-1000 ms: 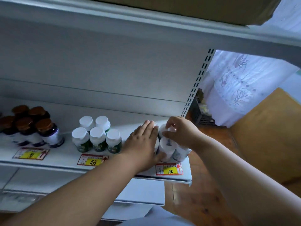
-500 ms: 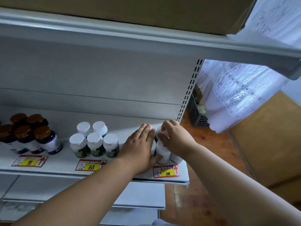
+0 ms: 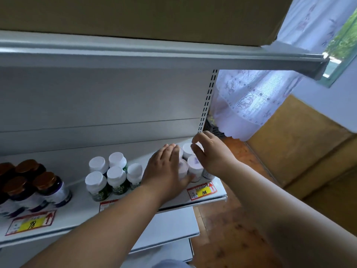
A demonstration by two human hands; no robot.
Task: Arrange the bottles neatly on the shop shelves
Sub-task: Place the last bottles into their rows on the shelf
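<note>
- Price tag "108" (image 3: pixel 201 191) sits on the shelf (image 3: pixel 77 215) front edge.
- Left hand (image 3: pixel 166 169), fingers straight, presses flat against the white-capped bottles (image 3: pixel 194 164) at the shelf's right end.
- Right hand (image 3: pixel 210 153) hovers over them, fingers loosely curled, grasping nothing.
- Green-labelled bottles (image 3: pixel 110 175) stand just left.

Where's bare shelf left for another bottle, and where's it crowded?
Free: the strip behind the green-label bottles up to the back panel, and the gap between them and the brown-cap bottles. Crowded: the right end, where left hand and right hand flank the white-cap cluster.
</note>
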